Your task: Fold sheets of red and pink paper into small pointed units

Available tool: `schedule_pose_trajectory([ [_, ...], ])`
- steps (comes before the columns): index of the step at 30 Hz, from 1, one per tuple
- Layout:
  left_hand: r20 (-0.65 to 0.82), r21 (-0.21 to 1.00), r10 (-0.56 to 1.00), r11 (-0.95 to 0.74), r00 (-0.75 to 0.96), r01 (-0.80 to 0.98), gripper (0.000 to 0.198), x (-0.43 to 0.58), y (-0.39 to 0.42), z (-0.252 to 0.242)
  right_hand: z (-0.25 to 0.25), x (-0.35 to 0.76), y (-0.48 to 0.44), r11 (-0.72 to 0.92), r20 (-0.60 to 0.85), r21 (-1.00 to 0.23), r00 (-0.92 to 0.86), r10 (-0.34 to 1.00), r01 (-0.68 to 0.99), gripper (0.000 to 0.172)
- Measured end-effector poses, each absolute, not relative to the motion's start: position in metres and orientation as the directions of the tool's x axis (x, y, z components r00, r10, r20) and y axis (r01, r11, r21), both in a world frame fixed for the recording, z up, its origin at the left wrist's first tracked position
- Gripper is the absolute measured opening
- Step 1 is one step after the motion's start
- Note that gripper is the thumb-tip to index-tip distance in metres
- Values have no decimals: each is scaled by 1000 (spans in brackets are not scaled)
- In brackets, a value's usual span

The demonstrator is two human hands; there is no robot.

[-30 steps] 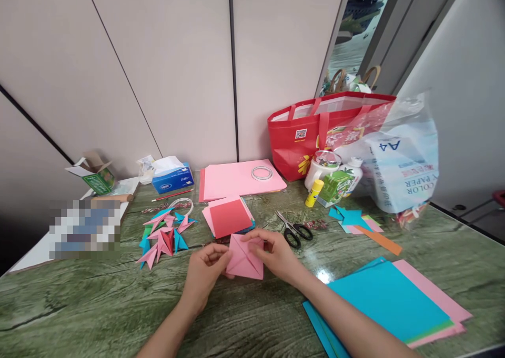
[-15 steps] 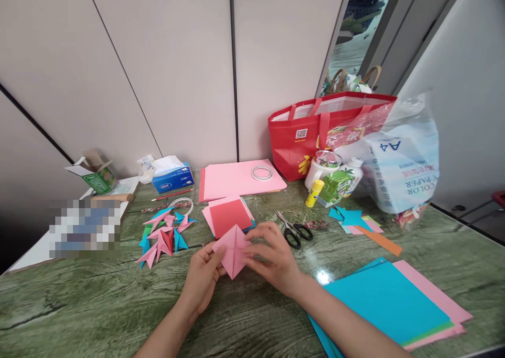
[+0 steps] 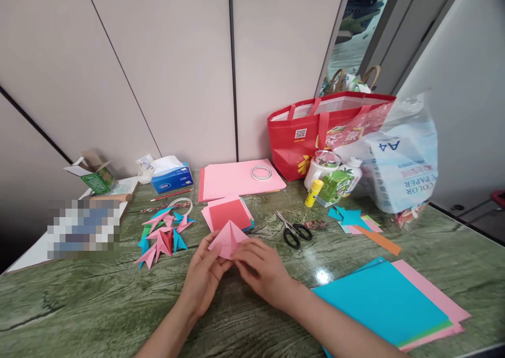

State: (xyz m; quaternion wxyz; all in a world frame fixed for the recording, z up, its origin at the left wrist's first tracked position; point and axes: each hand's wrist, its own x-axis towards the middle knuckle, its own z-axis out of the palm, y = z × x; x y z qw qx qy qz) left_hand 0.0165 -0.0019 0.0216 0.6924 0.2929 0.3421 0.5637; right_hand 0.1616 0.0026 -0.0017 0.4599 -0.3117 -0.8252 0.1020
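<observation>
Both hands hold a folded piece of pink paper (image 3: 228,241) above the green table, its pointed tip facing away from me. My left hand (image 3: 205,274) pinches its left side, thumb on top. On the lower right edge, the fingers of my right hand (image 3: 260,268) are closed and cover that corner. Just beyond the paper lies a stack of small square sheets (image 3: 231,213), red on top. To the left of my hands is a pile of folded paper pieces (image 3: 161,237) in pink, blue, green and red. Scissors (image 3: 292,231) with black handles lie to the right.
At the back stand a tissue box (image 3: 172,178), large pink sheets (image 3: 236,178) with a tape roll (image 3: 261,173), a red bag (image 3: 290,147), a glue stick (image 3: 313,193) and a plastic A4 paper pack (image 3: 402,163). Blue sheets (image 3: 382,300) lie at front right, paper scraps (image 3: 351,217) behind them.
The pink paper has gone from a diamond to a shorter shape, its lower point no longer showing. My right hand has moved down and left, gripping the paper's lower edge.
</observation>
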Motion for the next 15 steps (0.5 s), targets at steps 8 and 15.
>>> schedule_pose_trajectory([
  [8, -43, 910, 975, 128, 217, -395, 55, 13, -4, 16, 0, 165, 5, 648, 597, -699, -251, 762, 303, 13],
  [15, -29, 946, 985, 82, 170, -313, 47, 11, -2, 7, 2, 162, 5, 426, 407, -890, -134, 903, 165, 8],
])
